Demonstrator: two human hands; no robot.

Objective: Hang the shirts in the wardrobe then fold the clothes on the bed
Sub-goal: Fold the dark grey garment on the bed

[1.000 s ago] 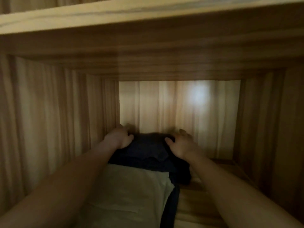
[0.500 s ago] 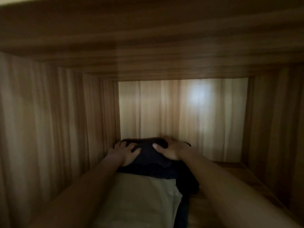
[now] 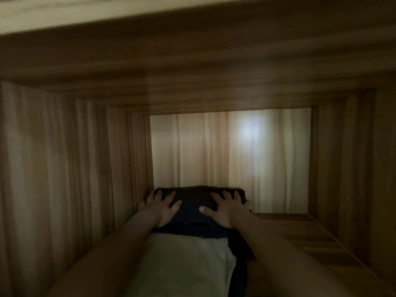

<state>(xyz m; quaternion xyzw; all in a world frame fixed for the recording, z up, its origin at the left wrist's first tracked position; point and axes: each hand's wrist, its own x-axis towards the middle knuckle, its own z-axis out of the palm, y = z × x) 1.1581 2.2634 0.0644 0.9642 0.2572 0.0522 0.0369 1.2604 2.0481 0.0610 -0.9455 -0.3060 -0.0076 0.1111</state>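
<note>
dim view into a wooden wardrobe compartment, seen from the person's head. a dark folded garment [image 3: 192, 202] lies at the far end of the shelf floor [image 3: 300, 239], low in the view at about 6 o'clock from centre. its far edge looks to touch, or nearly touch, the pale back panel [image 3: 214, 146] at 12 o'clock. its left end sits close to the left wall [image 3: 75, 168] at 9 o'clock. the garment's long axis runs across, from 9 to 3 o'clock.

both hands rest on top of it, palms down. the left hand [image 3: 161, 207] covers its 9 o'clock end and the right hand [image 3: 225, 207] its 3 o'clock end. neither is nearer; they sit level, with a gap of dark cloth between the thumbs. the fingers are spread and fairly straight, pointing towards 12 o'clock. they press flat on the cloth rather than curling round it, so nothing is gripped. both forearms reach in straight from 6 o'clock, almost parallel.

between the forearms, nearer the viewer, lies a pale folded garment [image 3: 186, 260]. more dark cloth shows along its 3 o'clock side. bare shelf floor extends towards 3 o'clock.

judging from this, the garment is about as deep as it can go, so the hands would need to draw back towards 6 o'clock without dragging the fold.
</note>
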